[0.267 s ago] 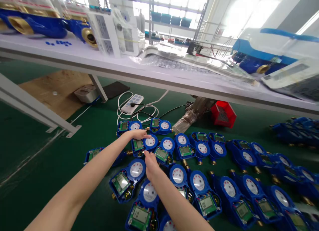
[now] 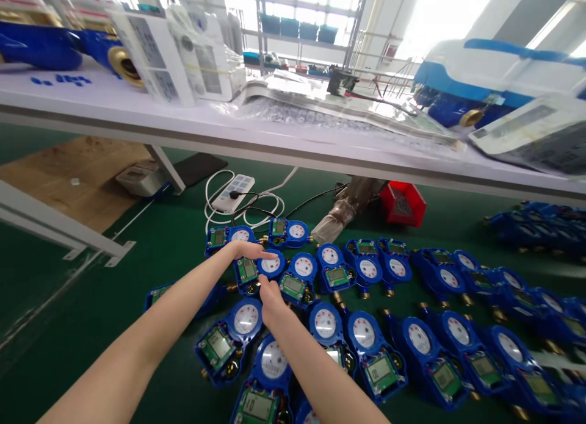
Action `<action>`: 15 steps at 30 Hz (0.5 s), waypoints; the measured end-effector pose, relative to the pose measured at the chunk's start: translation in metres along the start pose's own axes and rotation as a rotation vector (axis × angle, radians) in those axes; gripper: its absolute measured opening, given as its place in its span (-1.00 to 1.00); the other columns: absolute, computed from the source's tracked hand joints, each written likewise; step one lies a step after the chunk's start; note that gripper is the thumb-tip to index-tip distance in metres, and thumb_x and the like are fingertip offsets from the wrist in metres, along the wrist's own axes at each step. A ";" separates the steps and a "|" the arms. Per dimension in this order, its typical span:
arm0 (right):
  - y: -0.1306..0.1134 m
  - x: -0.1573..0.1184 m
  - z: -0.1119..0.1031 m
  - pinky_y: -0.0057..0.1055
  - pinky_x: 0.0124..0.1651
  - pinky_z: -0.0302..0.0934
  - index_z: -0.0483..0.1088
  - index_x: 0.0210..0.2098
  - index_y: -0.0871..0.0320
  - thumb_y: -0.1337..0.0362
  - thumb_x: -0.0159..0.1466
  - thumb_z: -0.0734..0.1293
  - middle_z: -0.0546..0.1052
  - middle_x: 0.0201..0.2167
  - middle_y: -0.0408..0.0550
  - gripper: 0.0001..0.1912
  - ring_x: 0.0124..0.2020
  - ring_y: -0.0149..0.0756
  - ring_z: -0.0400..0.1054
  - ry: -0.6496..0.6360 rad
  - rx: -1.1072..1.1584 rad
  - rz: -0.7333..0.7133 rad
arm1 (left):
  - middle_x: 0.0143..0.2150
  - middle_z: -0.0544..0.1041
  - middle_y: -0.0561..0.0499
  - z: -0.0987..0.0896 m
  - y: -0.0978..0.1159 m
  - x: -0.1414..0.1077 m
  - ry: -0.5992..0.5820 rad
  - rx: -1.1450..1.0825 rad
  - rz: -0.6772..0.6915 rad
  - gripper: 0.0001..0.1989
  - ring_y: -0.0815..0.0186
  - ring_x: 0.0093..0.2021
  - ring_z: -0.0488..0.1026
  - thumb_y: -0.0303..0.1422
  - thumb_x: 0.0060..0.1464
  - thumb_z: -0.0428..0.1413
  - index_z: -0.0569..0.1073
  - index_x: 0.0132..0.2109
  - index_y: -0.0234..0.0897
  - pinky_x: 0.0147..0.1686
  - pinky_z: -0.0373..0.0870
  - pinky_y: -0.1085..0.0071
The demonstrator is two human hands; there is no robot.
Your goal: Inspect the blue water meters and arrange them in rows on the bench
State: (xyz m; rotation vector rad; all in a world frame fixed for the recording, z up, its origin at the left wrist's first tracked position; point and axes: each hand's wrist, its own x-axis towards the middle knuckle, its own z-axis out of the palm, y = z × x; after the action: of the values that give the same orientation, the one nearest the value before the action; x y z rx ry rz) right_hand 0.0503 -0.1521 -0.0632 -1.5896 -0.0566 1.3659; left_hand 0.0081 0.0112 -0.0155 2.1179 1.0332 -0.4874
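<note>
— What's under my fingers?

— A blue water meter (image 2: pixel 259 268), lying flat on its back on the green floor. My left hand (image 2: pixel 245 250) rests across its far edge, fingers stretched out flat; my right hand (image 2: pixel 270 299) pinches at its near edge.

— What does it look like?

— A blue housing with a round white dial on the side toward my right fingertips, and a small green-grey display panel beside it, under my left palm. Brass shows at its near end, just below my left wrist.

— And its face?

— Turned straight up — dial and panel both readable from above, though the figures are too small to make out.
</note>
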 end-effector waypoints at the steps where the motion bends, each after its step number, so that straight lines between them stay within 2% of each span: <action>1: -0.002 -0.001 0.001 -0.19 0.05 0.17 0.30 -0.12 0.22 0.10 0.10 0.29 0.42 0.00 0.17 -0.57 0.02 -0.08 0.31 0.002 -0.003 0.016 | 0.14 0.41 -0.24 0.001 -0.001 0.001 -0.022 -0.017 -0.005 -0.12 0.02 0.07 0.39 0.26 -0.24 0.00 0.44 0.05 -0.36 -0.07 0.33 0.34; 4: -0.008 -0.004 0.001 -0.21 0.06 0.17 0.28 -0.07 0.24 0.11 0.13 0.28 0.39 0.05 0.17 -0.56 0.03 -0.10 0.30 -0.001 -0.014 0.051 | 0.16 0.39 -0.22 0.005 -0.001 0.002 -0.051 -0.076 0.004 -0.11 0.04 0.09 0.37 0.25 -0.24 0.02 0.40 0.09 -0.34 -0.05 0.32 0.35; 9: -0.013 -0.007 0.002 -0.21 0.08 0.14 0.24 -0.01 0.28 0.12 0.16 0.25 0.33 0.11 0.21 -0.52 0.09 -0.08 0.26 -0.006 -0.031 0.075 | 0.06 0.48 -0.14 0.006 0.005 -0.006 -0.021 -0.151 0.024 -0.16 0.05 0.02 0.40 0.24 -0.31 0.08 0.47 0.00 -0.30 -0.10 0.33 0.38; 15: -0.011 -0.007 0.003 -0.17 0.07 0.16 0.29 -0.12 0.27 0.08 0.13 0.28 0.39 0.03 0.22 -0.56 0.05 -0.03 0.29 0.023 -0.031 0.029 | -0.07 0.55 -0.10 0.004 0.013 -0.016 0.033 -0.198 0.033 -0.26 0.06 -0.04 0.42 0.19 -0.36 0.15 0.52 -0.11 -0.27 -0.16 0.33 0.38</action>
State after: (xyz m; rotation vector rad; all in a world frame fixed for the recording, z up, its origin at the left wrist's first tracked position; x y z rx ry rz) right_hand 0.0510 -0.1485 -0.0502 -1.6375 -0.0417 1.3748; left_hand 0.0091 -0.0055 -0.0026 1.9699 1.0195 -0.3207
